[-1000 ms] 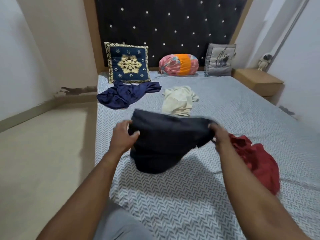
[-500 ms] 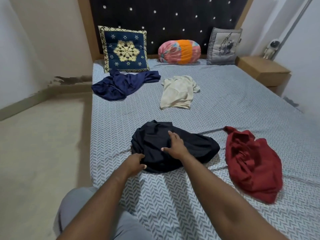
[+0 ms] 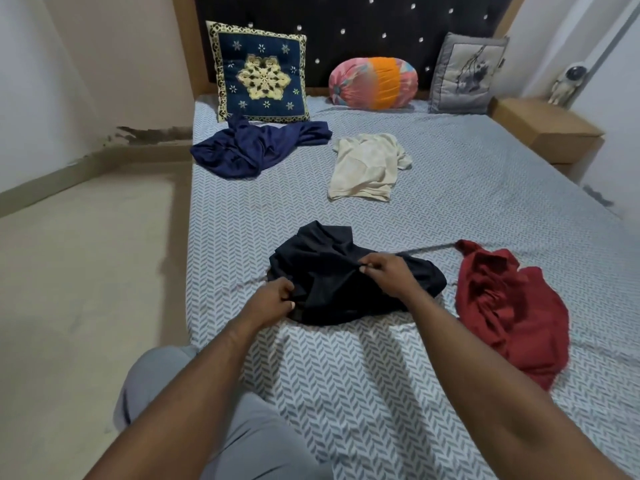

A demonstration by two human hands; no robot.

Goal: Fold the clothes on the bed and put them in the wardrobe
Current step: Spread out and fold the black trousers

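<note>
A: The hands first: what are they doing?

B: Both are on the black garment (image 3: 329, 271). The left hand (image 3: 275, 299) has its fingers curled into the cloth at the heap's near-left edge and grips it. The right hand (image 3: 388, 275) pinches a raised fold near the middle of the heap between thumb and fingertips.

A: And where does that garment lie?

B: On the bed (image 3: 450, 188), toward the near side, bunched and rumpled on the grey-and-white herringbone sheet. It isn't folded.

A: What else is on the bed?

B: A red garment (image 3: 509, 306) lies crumpled just to the right of the black one, with a thin strip of sheet showing between them. Farther up, a cream T-shirt (image 3: 367, 168) lies roughly flat near the middle. A navy garment (image 3: 256, 147) sprawls by the left edge, and its top touches a navy cushion (image 3: 261, 74) with a gold star pattern.

A: Anything more at the head end?

B: A pink-and-orange bolster (image 3: 374, 83) in the middle and a grey cushion (image 3: 465, 76) on the right, both in front of the dark studded headboard (image 3: 346, 15).

A: And beyond the bed?

B: On the right, a wooden nightstand (image 3: 547, 128) with a small astronaut figure (image 3: 566, 83) on it. On the left is pale floor (image 3: 86, 254), and the person's grey-trousered knee (image 3: 156, 382) is at the bed's near-left corner.
</note>
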